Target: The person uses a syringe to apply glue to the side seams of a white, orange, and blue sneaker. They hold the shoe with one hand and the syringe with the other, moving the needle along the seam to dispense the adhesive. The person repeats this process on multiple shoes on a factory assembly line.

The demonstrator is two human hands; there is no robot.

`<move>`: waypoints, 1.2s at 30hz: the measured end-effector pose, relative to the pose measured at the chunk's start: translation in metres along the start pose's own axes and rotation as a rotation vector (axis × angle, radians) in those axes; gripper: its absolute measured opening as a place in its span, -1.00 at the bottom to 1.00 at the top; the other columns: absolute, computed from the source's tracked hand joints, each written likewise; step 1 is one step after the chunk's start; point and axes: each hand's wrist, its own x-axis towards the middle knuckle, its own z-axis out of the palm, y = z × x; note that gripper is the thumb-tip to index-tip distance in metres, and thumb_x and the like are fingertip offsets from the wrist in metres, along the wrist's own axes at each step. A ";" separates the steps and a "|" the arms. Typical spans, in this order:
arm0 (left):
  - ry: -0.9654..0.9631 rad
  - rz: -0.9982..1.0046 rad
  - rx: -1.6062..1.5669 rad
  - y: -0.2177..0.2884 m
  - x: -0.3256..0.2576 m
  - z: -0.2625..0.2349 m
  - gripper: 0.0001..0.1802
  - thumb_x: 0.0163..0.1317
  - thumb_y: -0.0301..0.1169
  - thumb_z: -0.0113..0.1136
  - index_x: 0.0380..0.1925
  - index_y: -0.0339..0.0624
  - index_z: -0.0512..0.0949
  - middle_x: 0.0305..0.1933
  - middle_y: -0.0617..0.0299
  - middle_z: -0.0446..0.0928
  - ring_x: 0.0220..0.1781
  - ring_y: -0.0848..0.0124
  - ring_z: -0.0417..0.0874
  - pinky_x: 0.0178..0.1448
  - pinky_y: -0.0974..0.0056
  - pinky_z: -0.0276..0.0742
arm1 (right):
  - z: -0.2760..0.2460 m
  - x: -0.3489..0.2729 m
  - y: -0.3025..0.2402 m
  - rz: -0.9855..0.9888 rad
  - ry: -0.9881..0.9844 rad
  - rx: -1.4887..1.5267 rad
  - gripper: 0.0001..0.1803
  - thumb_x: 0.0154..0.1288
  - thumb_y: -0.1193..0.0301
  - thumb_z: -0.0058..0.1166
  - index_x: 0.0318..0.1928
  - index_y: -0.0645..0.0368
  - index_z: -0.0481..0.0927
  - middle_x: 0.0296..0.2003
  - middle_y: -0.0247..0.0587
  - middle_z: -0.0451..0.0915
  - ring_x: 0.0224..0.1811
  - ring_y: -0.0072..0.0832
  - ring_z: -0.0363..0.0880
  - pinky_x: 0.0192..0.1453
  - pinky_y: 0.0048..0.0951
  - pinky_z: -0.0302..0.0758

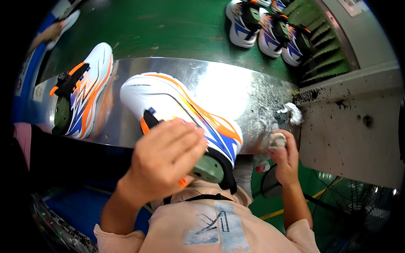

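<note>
My left hand [168,154] is closed over the opening of a white running shoe [158,95] with orange, yellow and blue patterning. This shoe lies tilted on its side above the metal shelf, sole edge facing away from me. A green shoe last [209,168] fills its heel. In my right hand [287,160], near the shelf's right end, is a small pale tool [276,140] with a lumpy, wrapped-looking grip and a narrow tip. A crumpled white rag [292,114] lies just beyond it. Left of the held shoe stands a matching shoe [90,90], also with a green last.
The shiny metal shelf [190,67] has black smears at its right end, beside a grey machine wall [350,126]. Several similar shoes [270,33] sit on the green surface beyond. At far left, another person's hand [51,31] touches a white shoe. A fan [358,206] stands lower right.
</note>
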 end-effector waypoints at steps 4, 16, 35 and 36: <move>0.071 -0.015 0.036 0.012 -0.021 0.009 -0.70 -0.13 -0.40 0.29 -0.33 -0.27 0.62 -0.18 0.08 0.63 -0.05 0.16 0.64 0.07 0.11 0.55 | 0.011 0.017 -0.048 0.005 -0.143 0.361 -0.35 0.33 -0.17 -0.13 0.08 0.18 0.32 -0.44 -0.33 0.44 -0.58 -0.75 0.22 -0.56 -0.70 0.12; 0.119 0.010 -0.034 0.003 -0.014 0.012 -0.71 -0.12 -0.40 0.25 -0.34 -0.34 0.60 -0.24 0.02 0.62 -0.14 0.13 0.65 0.02 0.06 0.57 | 0.068 0.091 -0.090 -0.074 -0.269 0.305 -0.48 0.43 0.05 -0.16 0.11 0.25 0.31 -0.47 -0.37 0.36 -0.60 -0.78 0.09 -0.56 -0.70 -0.03; -0.096 -0.089 -0.141 -0.008 0.054 0.013 -0.41 -0.43 -0.41 0.53 -0.25 -0.30 0.58 -0.16 0.05 0.58 -0.12 0.14 0.62 0.00 0.18 0.53 | -0.007 0.044 0.050 -0.401 -0.031 -0.292 -0.51 0.15 0.30 0.27 0.05 0.17 0.43 -0.32 -0.15 0.57 -0.51 -0.41 0.53 -0.42 -0.46 0.47; -0.097 -0.099 -0.143 -0.008 0.055 0.015 -0.40 -0.44 -0.41 0.54 -0.25 -0.30 0.58 -0.16 0.05 0.58 -0.11 0.15 0.62 0.00 0.18 0.53 | -0.007 0.044 0.052 -0.421 -0.031 -0.274 -0.51 0.15 0.30 0.27 0.05 0.17 0.43 -0.32 -0.15 0.57 -0.51 -0.39 0.53 -0.42 -0.45 0.47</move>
